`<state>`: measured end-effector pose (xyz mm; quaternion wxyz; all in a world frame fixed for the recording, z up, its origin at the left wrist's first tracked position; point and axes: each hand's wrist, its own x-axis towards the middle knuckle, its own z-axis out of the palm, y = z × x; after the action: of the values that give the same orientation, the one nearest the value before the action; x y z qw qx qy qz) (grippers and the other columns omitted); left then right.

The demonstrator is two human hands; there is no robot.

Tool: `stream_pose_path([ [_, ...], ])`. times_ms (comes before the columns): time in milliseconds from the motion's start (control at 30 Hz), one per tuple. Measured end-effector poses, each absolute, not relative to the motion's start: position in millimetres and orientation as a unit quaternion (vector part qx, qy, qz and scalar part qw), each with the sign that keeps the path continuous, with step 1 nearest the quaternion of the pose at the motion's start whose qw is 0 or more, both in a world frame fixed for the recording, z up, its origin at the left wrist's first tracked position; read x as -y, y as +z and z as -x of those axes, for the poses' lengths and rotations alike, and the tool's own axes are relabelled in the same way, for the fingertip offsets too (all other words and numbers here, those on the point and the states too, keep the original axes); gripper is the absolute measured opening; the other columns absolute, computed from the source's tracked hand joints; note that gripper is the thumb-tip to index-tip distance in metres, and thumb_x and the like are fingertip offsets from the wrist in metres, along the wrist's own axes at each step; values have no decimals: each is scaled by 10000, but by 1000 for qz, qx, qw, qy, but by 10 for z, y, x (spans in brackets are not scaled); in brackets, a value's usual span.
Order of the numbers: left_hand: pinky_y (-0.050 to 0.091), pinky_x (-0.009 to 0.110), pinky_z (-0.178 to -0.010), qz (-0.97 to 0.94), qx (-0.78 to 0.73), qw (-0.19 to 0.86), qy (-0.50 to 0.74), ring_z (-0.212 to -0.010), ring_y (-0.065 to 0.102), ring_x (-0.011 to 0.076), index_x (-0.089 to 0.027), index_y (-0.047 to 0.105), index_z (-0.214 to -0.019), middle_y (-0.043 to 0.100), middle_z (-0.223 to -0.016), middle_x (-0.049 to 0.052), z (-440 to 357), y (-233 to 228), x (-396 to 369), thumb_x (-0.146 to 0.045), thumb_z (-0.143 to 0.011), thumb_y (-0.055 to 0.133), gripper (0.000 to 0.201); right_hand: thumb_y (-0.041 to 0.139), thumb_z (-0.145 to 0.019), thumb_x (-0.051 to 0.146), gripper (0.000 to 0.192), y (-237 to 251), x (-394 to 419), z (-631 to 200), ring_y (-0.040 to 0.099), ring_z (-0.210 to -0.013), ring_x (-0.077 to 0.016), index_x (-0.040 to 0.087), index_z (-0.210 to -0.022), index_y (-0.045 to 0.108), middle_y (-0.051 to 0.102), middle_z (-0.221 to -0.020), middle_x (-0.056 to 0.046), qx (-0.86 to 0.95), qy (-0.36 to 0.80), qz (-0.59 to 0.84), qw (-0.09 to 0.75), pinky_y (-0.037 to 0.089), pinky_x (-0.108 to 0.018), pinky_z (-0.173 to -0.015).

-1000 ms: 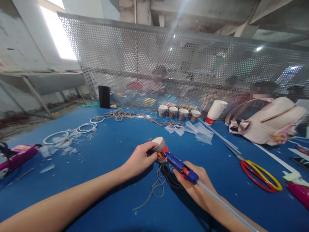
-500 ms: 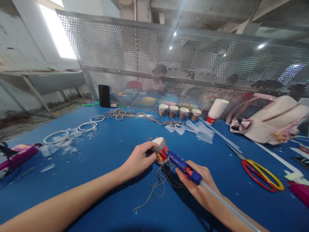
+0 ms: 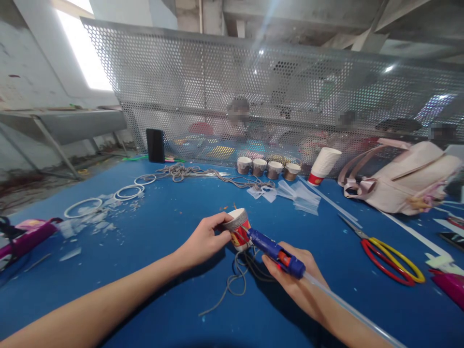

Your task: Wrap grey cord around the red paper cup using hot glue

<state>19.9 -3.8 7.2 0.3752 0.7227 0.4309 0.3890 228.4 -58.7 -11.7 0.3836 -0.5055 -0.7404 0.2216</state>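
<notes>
1. Your left hand (image 3: pixel 203 239) grips the paper cup (image 3: pixel 237 228) at table centre.
2. Your right hand (image 3: pixel 299 280), at five o'clock of the cup, clasps the glue gun (image 3: pixel 275 251), nozzle touching it.
3. Cord (image 3: pixel 235 280) lies loose beneath, apparently unattached; four wrapped cups (image 3: pixel 268 168) stand finished at twelve o'clock.

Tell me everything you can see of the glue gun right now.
The glue gun is blue plastic with an orange-red trigger part. It lies slanted in the right hand, nozzle pointing up and left against the side of the red paper cup that the left hand holds. A long clear glue stick juts from its rear toward the lower right. It is held above the blue table, over loose grey cord.
</notes>
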Motion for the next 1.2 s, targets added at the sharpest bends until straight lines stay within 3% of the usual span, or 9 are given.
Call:
stream_pose_path([
  [600,408,248,-632,-721,-427,384,388,-656,499,148,-175,568,-653,559,-651,-10,-128,49,21,-148,-595,422,159,537,-801,435,320,-81,606,-2293,399,-459,-111,206,-581,495,432,-495,40,688,232,559,400,357,-234,-465],
  [733,394,246,-620,-721,-426,390,384,-650,483,141,-175,559,-655,545,-652,-15,-129,54,32,-154,-605,419,150,511,-824,416,333,-71,657,-2234,386,-456,-102,207,-575,442,453,-509,35,714,231,528,398,358,-230,-471],
  [933,389,249,-621,-701,-419,420,396,-649,486,139,-170,575,-652,559,-650,-15,-121,68,38,-150,-594,433,155,532,-801,423,331,-66,646,-2249,360,-457,-100,207,-573,427,412,-506,42,687,264,542,405,337,-225,-457],
  [1200,402,251,-647,-619,-403,508,443,-668,509,143,-155,619,-660,593,-661,-6,-54,22,-18,-132,-597,497,139,529,-778,527,388,-71,531,-2356,348,-401,-92,191,-588,488,359,-415,65,593,395,596,370,321,-222,-427],
])
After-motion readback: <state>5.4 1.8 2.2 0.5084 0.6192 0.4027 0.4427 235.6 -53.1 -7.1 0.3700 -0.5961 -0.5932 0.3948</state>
